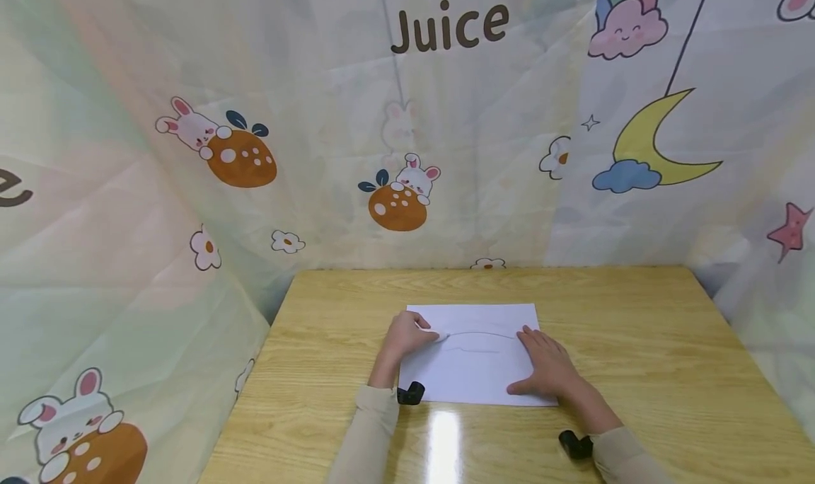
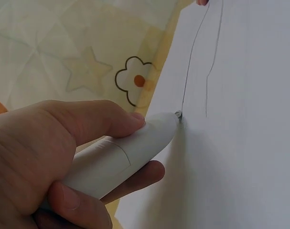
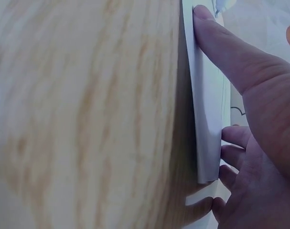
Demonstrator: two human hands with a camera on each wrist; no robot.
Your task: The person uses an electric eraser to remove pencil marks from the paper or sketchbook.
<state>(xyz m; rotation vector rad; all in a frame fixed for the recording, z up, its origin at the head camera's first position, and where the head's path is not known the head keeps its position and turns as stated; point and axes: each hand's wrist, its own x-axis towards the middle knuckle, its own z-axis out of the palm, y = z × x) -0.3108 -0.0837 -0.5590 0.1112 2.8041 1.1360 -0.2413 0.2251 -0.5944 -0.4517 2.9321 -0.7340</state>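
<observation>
A white sheet of paper (image 1: 467, 378) lies on the wooden table. My left hand (image 1: 407, 334) grips a thick white pen-shaped tool (image 2: 121, 155) with a small metal tip. In the left wrist view, that tip touches the paper at the end of a long thin line (image 2: 188, 71). A second, bent line (image 2: 212, 67) runs beside it; whether these are drawn or cut, I cannot tell. My right hand (image 1: 549, 365) rests spread on the paper's right side. Its thumb (image 3: 221, 40) lies at the paper's near edge in the right wrist view.
Wooden tabletop (image 1: 649, 356) surrounds the paper. A patterned cloth backdrop (image 1: 484, 116) hangs behind and at the sides. Black wrist devices sit beside the left cuff (image 1: 376, 399) and the right cuff (image 1: 614, 438). Light glares on the table's front.
</observation>
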